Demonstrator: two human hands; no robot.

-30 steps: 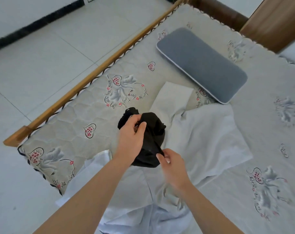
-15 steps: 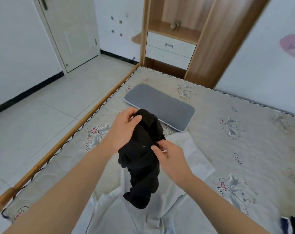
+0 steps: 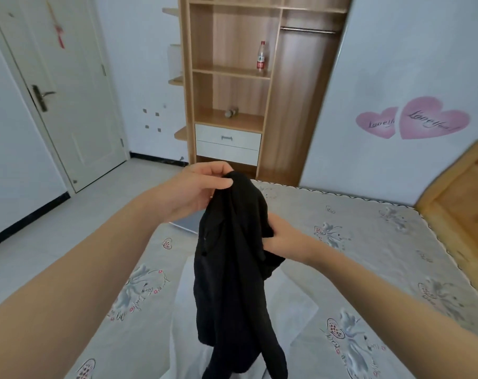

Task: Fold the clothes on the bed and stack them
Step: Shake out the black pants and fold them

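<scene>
Both hands hold a black garment (image 3: 232, 269) up in the air above the bed (image 3: 382, 242). The left hand (image 3: 196, 192) pinches the top of the cloth between thumb and curled fingers, at the highest point of the bundle. The right hand (image 3: 280, 236) grips a fold lower down on the garment's right side, its fingers tucked into the fabric and mostly hidden by it. The garment hangs bunched and twisted from these two grips, its lower end trailing down toward the bottom edge of the view; what kind of clothing it is cannot be told from the crumpled shape.

Beneath it, a white garment (image 3: 292, 305) lies spread flat on the mattress, partly covered from view by the hanging black cloth. A small patch of a grey pillow (image 3: 187, 224) shows between the left wrist and the black fabric. The mattress cover is pale grey with printed flower and heart motifs.

Beyond the bed stands an open wooden wardrobe (image 3: 232, 77) with shelves and two white drawers (image 3: 228, 144). A plastic bottle (image 3: 261, 56) with a red label stands upright on an upper shelf, and a small object (image 3: 230, 112), too blurred to name, sits on a lower one. A white door (image 3: 62, 91) is on the left wall, and two pink heart stickers (image 3: 413, 119) are on the right wall near a wooden headboard (image 3: 462, 192).
</scene>
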